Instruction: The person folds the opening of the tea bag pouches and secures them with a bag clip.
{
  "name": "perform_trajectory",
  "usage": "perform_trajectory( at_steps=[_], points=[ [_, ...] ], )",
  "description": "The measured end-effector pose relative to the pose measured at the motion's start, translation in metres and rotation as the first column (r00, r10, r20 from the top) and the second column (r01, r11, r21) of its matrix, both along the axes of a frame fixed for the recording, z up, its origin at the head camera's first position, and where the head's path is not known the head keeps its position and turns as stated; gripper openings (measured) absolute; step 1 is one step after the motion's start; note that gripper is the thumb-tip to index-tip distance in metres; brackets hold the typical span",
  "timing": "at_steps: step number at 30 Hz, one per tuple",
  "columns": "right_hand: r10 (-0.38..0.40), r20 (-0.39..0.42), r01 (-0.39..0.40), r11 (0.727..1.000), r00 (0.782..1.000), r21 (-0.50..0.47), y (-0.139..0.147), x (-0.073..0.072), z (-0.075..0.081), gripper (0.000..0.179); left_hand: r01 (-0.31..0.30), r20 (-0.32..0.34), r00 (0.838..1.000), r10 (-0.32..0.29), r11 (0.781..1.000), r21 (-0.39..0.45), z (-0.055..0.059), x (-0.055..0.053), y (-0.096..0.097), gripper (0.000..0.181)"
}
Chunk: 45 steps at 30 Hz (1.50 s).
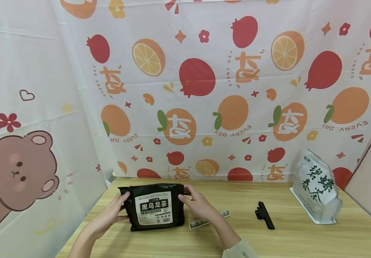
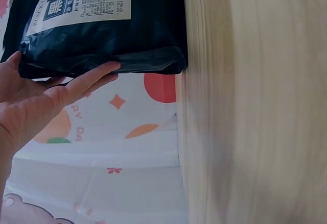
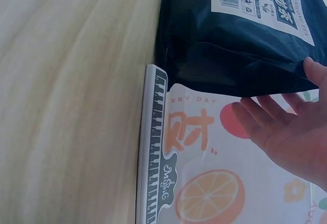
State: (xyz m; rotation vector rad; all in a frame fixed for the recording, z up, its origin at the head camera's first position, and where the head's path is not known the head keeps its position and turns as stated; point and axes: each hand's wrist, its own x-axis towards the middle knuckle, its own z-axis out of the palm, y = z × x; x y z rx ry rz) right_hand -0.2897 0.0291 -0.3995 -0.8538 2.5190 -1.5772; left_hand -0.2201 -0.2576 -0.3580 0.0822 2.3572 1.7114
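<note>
A black bag of oolong tea [image 1: 154, 221] with a cream label stands upright on the wooden table, its label towards me. My left hand [image 1: 106, 215] holds the bag's left side, thumb at the upper front corner and fingers along the side. At the opposite side my right hand [image 1: 201, 205] grips the upper corner, thumb on the front and fingers behind. In the left wrist view the left fingers [image 2: 94, 78] lie fairly straight along the bag's side. The right wrist view shows the right thumb [image 3: 314, 72] pressed on the bag's edge.
A white strip with piano-key print [image 1: 209, 219] lies right of the bag, under my right forearm in the head view. Farther right are a black bag clip [image 1: 265, 215] and a standing white tea bag [image 1: 315, 190]. A fruit-print cloth [image 1: 204, 150] hangs behind the table [image 1: 237, 197].
</note>
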Motion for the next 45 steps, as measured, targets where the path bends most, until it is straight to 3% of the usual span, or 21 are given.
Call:
perform_trajectory(
  at_steps=[29, 45],
  points=[
    [0.059, 0.017, -0.059, 0.998, 0.998, 0.017, 0.033, 0.017, 0.005, 0.04, -0.02, -0.034, 0.999, 0.021, 1.0, 0.021, 0.001, 0.018, 0.027, 0.082],
    [0.076, 0.033, -0.076, 0.997, 0.997, 0.014, 0.046, 0.019, 0.002, 0.051, -0.047, -0.049, 0.998, 0.049, 0.998, 0.036, 0.0, 0.028, 0.04, 0.083]
  ],
)
